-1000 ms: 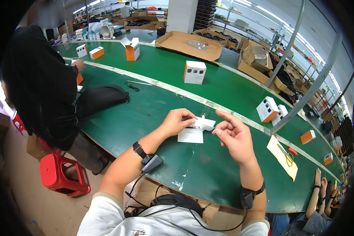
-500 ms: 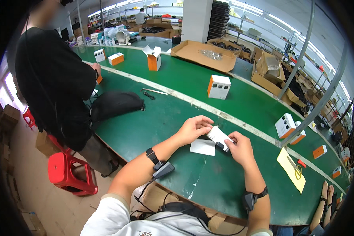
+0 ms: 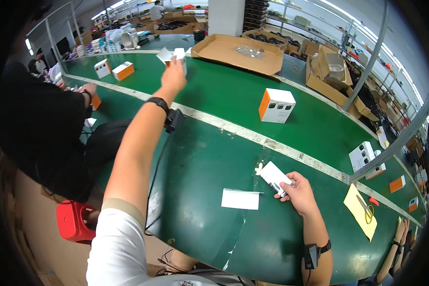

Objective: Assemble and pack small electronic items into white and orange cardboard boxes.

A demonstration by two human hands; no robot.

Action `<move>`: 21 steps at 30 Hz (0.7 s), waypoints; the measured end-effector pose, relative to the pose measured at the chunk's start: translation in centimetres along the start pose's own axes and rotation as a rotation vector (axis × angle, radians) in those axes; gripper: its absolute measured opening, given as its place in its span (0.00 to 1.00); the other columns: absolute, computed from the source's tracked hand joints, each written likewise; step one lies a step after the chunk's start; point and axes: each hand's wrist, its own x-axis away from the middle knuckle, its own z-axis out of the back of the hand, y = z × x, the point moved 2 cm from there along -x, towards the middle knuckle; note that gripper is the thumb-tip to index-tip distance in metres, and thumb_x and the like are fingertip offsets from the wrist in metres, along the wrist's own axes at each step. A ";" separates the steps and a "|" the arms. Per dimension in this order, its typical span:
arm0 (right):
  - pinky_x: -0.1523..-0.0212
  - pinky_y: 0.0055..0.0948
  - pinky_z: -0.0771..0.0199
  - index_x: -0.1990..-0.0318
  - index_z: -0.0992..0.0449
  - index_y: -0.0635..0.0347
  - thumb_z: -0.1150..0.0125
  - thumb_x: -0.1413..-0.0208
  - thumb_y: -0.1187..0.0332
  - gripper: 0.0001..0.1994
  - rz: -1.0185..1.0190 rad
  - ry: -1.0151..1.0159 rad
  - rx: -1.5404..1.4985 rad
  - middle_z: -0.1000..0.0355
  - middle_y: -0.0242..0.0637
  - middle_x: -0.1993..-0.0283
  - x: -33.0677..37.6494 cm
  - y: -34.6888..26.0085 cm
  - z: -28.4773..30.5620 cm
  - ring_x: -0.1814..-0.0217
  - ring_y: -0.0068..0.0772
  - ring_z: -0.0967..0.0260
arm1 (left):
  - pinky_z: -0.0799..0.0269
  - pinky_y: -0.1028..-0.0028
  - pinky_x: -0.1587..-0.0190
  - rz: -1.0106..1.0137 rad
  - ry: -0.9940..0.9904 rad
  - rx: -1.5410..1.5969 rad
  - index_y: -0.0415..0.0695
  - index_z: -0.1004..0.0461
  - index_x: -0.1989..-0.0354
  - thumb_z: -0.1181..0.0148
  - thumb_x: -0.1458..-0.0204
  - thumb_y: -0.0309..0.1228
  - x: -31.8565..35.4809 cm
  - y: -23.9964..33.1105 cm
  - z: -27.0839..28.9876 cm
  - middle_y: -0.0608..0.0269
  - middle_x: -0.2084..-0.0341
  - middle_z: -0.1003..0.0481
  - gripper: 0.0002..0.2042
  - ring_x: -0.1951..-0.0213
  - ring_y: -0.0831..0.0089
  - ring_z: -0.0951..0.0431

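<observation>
My left hand (image 3: 174, 76) is stretched out to the far left, its fingers closed at the open-flapped small carton (image 3: 167, 55), which it mostly hides. Near the middle of the green table, my right hand (image 3: 298, 191) grips a small white rectangular box (image 3: 274, 176) with dark marks on its side, thumb on its near end. Small cream-coloured pieces (image 3: 259, 169) show at the box's far end; I cannot tell whether they are attached. Left of the box lies a folded white paper (image 3: 240, 199).
A white and orange carton (image 3: 276, 106) stands on the green belt (image 3: 214, 90), others farther along both ways. Scissors (image 3: 368, 213) lie on yellow paper (image 3: 355, 205) at right, beside a metal post (image 3: 395, 138). A co-worker in black (image 3: 38, 128) is at left.
My left hand has left the small white box and reached far left to the open-flapped carton. My right hand still holds the white box. The view has shifted somewhat.
</observation>
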 end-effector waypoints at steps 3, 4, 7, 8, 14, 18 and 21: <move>0.72 0.21 0.21 0.52 0.30 0.67 0.40 0.36 0.75 0.09 -0.018 -0.052 -0.009 0.21 0.44 0.57 0.0 -0.3 0.0 0.67 0.31 0.18 | 0.20 0.59 0.47 -0.066 -0.064 -0.067 0.35 0.36 0.42 0.34 0.53 0.23 -2.7 -2.3 -2.3 0.44 0.35 0.35 0.28 0.47 0.47 0.21; 0.72 0.21 0.21 0.52 0.30 0.67 0.40 0.36 0.75 0.09 -0.026 -0.041 -0.011 0.21 0.44 0.57 -0.1 -0.2 0.2 0.67 0.31 0.18 | 0.19 0.59 0.50 -0.087 -0.140 -0.131 0.36 0.33 0.43 0.38 0.48 0.24 -3.1 -2.1 -2.6 0.45 0.39 0.32 0.22 0.50 0.48 0.18; 0.72 0.21 0.20 0.54 0.29 0.67 0.37 0.38 0.76 0.09 -0.014 -0.068 -0.024 0.21 0.42 0.57 0.1 0.3 0.5 0.67 0.30 0.18 | 0.18 0.59 0.53 -0.083 -0.192 -0.229 0.38 0.25 0.53 0.43 0.45 0.24 -3.7 -0.4 -2.3 0.48 0.49 0.23 0.11 0.55 0.49 0.17; 0.72 0.21 0.22 0.55 0.28 0.66 0.36 0.40 0.77 0.09 0.014 -0.083 -0.045 0.21 0.40 0.59 0.1 0.4 0.3 0.68 0.27 0.20 | 0.19 0.58 0.54 -0.104 -0.141 -0.225 0.39 0.23 0.60 0.44 0.45 0.24 -3.6 -0.3 -1.6 0.49 0.55 0.22 0.07 0.56 0.50 0.17; 0.75 0.18 0.31 0.59 0.23 0.63 0.34 0.44 0.79 0.07 0.085 -0.091 -0.059 0.23 0.31 0.70 0.0 0.5 0.2 0.75 0.18 0.28 | 0.23 0.56 0.59 -0.167 -0.124 -0.126 0.46 0.20 0.65 0.31 0.54 0.28 1.1 2.3 4.3 0.54 0.67 0.21 0.08 0.61 0.51 0.18; 0.75 0.16 0.30 0.56 0.24 0.63 0.39 0.37 0.75 0.04 0.078 0.025 -0.198 0.22 0.33 0.69 0.8 -0.8 0.1 0.75 0.17 0.27 | 0.24 0.60 0.60 -0.256 -0.149 0.108 0.43 0.17 0.64 0.29 0.58 0.27 7.5 5.4 14.2 0.54 0.67 0.21 0.10 0.63 0.54 0.18; 0.73 0.18 0.27 0.55 0.25 0.64 0.40 0.37 0.73 0.06 0.127 -0.188 -0.175 0.22 0.35 0.67 2.8 -3.3 0.1 0.73 0.19 0.25 | 0.24 0.62 0.59 -0.373 -0.135 0.361 0.42 0.18 0.65 0.30 0.57 0.27 13.7 7.4 22.2 0.57 0.68 0.21 0.10 0.64 0.56 0.19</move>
